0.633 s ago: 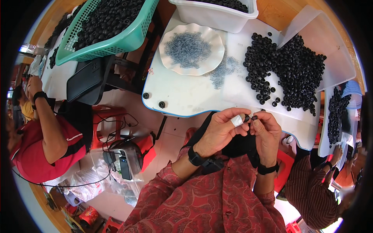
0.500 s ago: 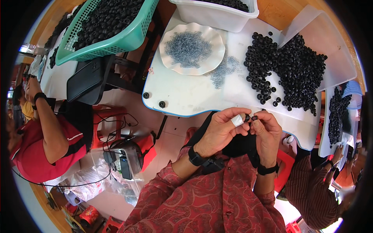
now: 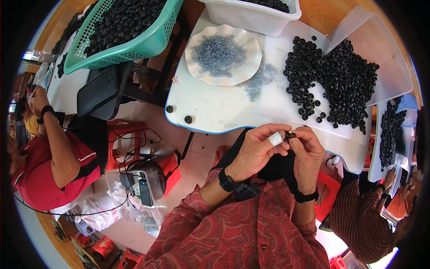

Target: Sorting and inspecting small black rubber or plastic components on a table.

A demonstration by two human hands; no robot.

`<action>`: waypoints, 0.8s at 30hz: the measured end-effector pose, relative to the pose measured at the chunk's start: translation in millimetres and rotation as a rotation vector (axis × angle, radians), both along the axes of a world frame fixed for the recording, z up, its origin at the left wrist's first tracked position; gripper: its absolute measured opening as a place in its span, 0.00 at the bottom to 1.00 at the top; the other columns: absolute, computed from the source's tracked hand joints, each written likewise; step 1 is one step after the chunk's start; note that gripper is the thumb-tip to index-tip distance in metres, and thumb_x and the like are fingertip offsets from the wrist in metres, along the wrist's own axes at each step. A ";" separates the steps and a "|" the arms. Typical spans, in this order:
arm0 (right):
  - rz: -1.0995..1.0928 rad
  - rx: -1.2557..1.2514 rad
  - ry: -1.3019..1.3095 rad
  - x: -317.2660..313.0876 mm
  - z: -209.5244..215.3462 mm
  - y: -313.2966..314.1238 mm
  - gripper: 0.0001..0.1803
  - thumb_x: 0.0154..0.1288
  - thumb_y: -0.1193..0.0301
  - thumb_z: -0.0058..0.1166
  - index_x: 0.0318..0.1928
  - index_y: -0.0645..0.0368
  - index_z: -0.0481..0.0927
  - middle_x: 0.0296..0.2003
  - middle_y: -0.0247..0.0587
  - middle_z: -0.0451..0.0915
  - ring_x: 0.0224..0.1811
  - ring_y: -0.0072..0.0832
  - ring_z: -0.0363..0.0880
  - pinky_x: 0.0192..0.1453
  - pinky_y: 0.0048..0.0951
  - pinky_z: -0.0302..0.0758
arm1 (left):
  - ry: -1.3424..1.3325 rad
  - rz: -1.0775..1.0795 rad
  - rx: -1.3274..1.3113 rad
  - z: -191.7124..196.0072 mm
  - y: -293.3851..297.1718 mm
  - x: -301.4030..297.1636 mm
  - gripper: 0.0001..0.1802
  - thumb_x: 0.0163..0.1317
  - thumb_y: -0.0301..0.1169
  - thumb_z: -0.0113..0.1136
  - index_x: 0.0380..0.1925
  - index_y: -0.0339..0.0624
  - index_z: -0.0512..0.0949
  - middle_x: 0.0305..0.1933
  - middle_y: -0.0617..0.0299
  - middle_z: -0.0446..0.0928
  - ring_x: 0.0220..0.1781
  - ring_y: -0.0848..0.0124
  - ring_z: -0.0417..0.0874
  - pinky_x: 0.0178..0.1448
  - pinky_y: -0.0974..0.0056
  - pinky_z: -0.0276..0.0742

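Observation:
My left hand [image 3: 256, 145], with white tape around one finger, pinches a small black round piece [image 3: 287, 134] just off the table's near edge. Closed fingertips of my right hand [image 3: 308, 150] meet it from the other side with a small dark piece whose kind I cannot make out. The two pieces appear to touch, partly covered by my fingers. A pile of black ring-shaped pieces [image 3: 351, 85] lies on the table beyond my right hand. Small clear rings [image 3: 219, 54] fill the middle of a wavy-rimmed white plate [image 3: 247, 74].
Two loose black pieces [image 3: 188, 119] sit by the left table edge. A white tub [image 3: 251, 18] and a tilted clear bin [image 3: 389, 58] stand at the back. A green basket [image 3: 121, 56] of black pieces is far left. Co-workers sit left and right.
My fingertips have drawn together, bringing the dark piece in my right hand up against the black piece in my left. The view has shifted slightly.

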State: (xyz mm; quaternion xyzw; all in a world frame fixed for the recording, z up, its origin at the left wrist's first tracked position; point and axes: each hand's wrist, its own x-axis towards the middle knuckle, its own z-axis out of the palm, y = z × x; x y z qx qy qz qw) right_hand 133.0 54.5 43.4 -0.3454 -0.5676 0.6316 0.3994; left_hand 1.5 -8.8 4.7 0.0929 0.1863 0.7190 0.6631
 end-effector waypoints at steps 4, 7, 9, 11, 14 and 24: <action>-0.004 0.025 -0.011 -0.8 -0.5 -0.4 0.07 0.63 0.82 0.59 0.41 0.63 0.80 0.40 0.33 0.75 0.41 0.19 0.76 0.49 0.21 0.73 | 0.018 0.007 -0.007 0.9 -0.3 0.0 0.16 0.70 0.26 0.56 0.55 0.32 0.76 0.45 0.56 0.80 0.41 0.73 0.83 0.43 0.71 0.84; -0.010 0.032 -0.018 -1.5 -0.3 -0.6 0.07 0.62 0.82 0.60 0.41 0.64 0.80 0.40 0.34 0.75 0.42 0.19 0.76 0.49 0.21 0.74 | 0.031 0.018 -0.011 0.8 -0.8 0.4 0.16 0.69 0.26 0.56 0.55 0.31 0.76 0.46 0.56 0.80 0.41 0.73 0.83 0.44 0.71 0.84; -0.019 0.045 -0.037 -2.1 0.6 -1.3 0.07 0.62 0.82 0.60 0.41 0.64 0.80 0.41 0.34 0.74 0.42 0.19 0.76 0.49 0.21 0.73 | 0.037 0.020 -0.014 0.5 -1.2 0.3 0.16 0.69 0.26 0.56 0.55 0.31 0.76 0.46 0.56 0.80 0.41 0.73 0.83 0.44 0.70 0.84; -0.031 0.070 -0.069 -3.0 2.9 -2.6 0.07 0.62 0.83 0.59 0.41 0.64 0.79 0.41 0.34 0.74 0.42 0.19 0.75 0.49 0.21 0.73 | 0.045 0.016 -0.019 0.4 -1.7 -0.2 0.16 0.69 0.26 0.56 0.55 0.31 0.76 0.46 0.56 0.80 0.42 0.74 0.83 0.44 0.70 0.84; -0.030 0.114 -0.096 -3.0 3.5 -3.1 0.07 0.63 0.82 0.59 0.41 0.64 0.79 0.41 0.35 0.74 0.42 0.19 0.75 0.48 0.20 0.73 | 0.081 0.024 -0.017 0.8 -2.2 -0.1 0.16 0.69 0.25 0.56 0.55 0.32 0.76 0.47 0.57 0.80 0.42 0.74 0.83 0.44 0.71 0.84; -0.039 0.235 -0.167 -5.2 4.8 -5.3 0.07 0.63 0.82 0.59 0.41 0.64 0.78 0.42 0.36 0.73 0.42 0.20 0.75 0.47 0.21 0.73 | 0.246 0.068 -0.082 3.8 -3.1 0.4 0.14 0.69 0.25 0.56 0.53 0.32 0.78 0.45 0.57 0.80 0.40 0.74 0.83 0.42 0.70 0.84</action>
